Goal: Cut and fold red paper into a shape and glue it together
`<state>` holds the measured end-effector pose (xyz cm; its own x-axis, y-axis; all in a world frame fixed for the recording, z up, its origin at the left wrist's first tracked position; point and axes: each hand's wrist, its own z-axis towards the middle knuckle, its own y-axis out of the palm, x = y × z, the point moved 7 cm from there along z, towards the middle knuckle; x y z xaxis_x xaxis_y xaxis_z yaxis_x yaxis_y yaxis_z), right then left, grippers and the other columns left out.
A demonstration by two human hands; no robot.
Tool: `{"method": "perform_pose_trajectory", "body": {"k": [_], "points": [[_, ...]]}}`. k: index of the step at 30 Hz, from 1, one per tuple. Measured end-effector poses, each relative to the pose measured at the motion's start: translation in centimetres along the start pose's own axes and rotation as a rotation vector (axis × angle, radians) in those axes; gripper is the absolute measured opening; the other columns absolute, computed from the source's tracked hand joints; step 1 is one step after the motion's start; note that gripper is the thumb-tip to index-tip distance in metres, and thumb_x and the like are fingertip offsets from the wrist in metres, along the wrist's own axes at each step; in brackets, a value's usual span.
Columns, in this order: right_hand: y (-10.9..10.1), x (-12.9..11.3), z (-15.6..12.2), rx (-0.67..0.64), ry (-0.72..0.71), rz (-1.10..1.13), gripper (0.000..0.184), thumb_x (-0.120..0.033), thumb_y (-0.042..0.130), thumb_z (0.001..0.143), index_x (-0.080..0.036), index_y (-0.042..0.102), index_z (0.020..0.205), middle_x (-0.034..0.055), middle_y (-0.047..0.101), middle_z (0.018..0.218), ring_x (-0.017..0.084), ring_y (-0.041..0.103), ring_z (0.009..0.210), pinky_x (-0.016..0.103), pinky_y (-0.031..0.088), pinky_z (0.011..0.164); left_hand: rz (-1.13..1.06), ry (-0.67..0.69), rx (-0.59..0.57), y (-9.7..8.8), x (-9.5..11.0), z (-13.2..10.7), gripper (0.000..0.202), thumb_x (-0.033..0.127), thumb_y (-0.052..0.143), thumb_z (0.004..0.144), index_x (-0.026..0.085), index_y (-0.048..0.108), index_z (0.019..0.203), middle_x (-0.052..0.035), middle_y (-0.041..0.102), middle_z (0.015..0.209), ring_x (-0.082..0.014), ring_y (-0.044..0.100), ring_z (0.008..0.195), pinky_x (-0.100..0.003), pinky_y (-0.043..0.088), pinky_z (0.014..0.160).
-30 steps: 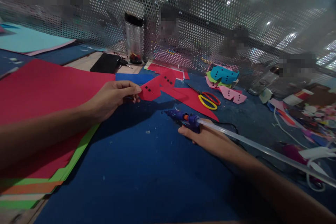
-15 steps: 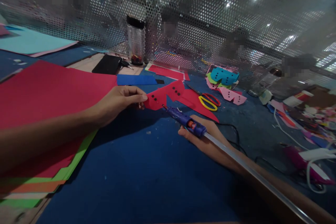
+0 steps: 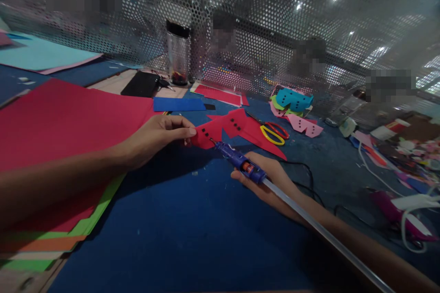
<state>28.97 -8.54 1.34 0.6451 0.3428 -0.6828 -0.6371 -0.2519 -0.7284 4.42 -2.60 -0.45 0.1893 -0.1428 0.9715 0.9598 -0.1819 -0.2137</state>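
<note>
My left hand (image 3: 172,132) pinches the left end of a red cut-out piece (image 3: 216,129) between thumb and fingers. Small dark squares sit in two groups on that piece, and it is held just above the blue table. My right hand (image 3: 268,181) is wrapped round a blue glue gun (image 3: 239,160) with a long glue stick (image 3: 319,229) sticking out of its back. The gun's nozzle points at the left part of the red piece, at or very near its dark squares. Behind the piece lies a larger red scrap (image 3: 263,139).
Scissors (image 3: 273,133) with red and yellow handles lie on the scrap. Similar blue (image 3: 292,99) and pink cut-outs (image 3: 304,126) are at the back right. Coloured sheets (image 3: 68,119) cover the left. A jar (image 3: 178,55) stands by the perforated screen (image 3: 261,13); a black cord (image 3: 307,174) trails rightward.
The red piece has dropped slightly and shifted a little right, its right end now lower. The glue gun has moved slightly down and left, its nozzle closer to the dark squares.
</note>
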Motion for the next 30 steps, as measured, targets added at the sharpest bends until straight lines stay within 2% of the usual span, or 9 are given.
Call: {"method": "perform_pose_trajectory", "body": {"k": [13, 20, 30], "points": [[0.20, 0.04, 0.06, -0.007, 0.000, -0.006, 0.023, -0.041, 0.072, 0.088, -0.021, 0.062, 0.088, 0.0009, 0.065, 0.081, 0.015, 0.057, 0.071, 0.027, 0.044, 0.068, -0.004, 0.004, -0.009, 0.21, 0.24, -0.20, 0.019, 0.043, 0.078, 0.080, 0.025, 0.075, 0.074, -0.0016, 0.066, 0.075, -0.0173, 0.059, 0.072, -0.029, 0.045, 0.070], [0.07, 0.02, -0.06, 0.008, -0.054, -0.002, 0.024, -0.042, 0.070, 0.090, -0.020, 0.062, 0.087, 0.0015, 0.065, 0.080, 0.014, 0.056, 0.069, 0.025, 0.043, 0.063, 0.001, 0.004, -0.009, 0.03, 0.06, -0.01, 0.021, 0.042, 0.078, 0.083, 0.023, 0.074, 0.076, -0.0004, 0.067, 0.075, -0.0150, 0.059, 0.073, -0.027, 0.046, 0.070], [0.11, 0.47, -0.04, 0.023, -0.031, -0.013, 0.025, -0.043, 0.071, 0.089, -0.020, 0.062, 0.086, 0.0020, 0.066, 0.081, 0.014, 0.056, 0.068, 0.025, 0.042, 0.062, -0.028, 0.006, 0.005, -0.07, 0.15, 0.05, 0.021, 0.041, 0.078, 0.082, 0.021, 0.074, 0.075, -0.0010, 0.067, 0.074, -0.0148, 0.060, 0.071, -0.027, 0.048, 0.068]]}}
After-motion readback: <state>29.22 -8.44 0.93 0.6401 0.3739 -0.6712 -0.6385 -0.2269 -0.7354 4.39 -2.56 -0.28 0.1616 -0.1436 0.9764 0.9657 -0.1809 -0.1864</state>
